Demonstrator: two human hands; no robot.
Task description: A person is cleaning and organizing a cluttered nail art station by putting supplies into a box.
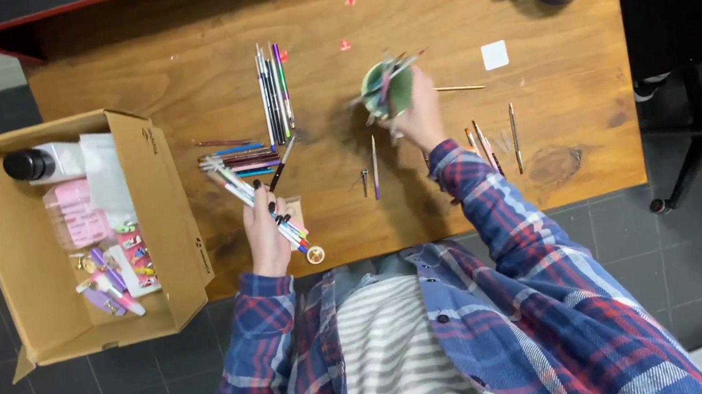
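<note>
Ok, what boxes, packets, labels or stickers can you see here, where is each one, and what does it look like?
Open brown cardboard box: left of the wooden desk, small dark print on its flap.
Pink rectangular packet: inside the box, under a white bottle with black cap.
Small white square sticker: on the desk, upper right.
No screens.

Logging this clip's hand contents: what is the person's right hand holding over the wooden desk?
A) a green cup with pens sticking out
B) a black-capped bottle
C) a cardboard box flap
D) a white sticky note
A: the right hand grips a green cup with pens poking out, while the left hand holds a bundle of pens.
</note>
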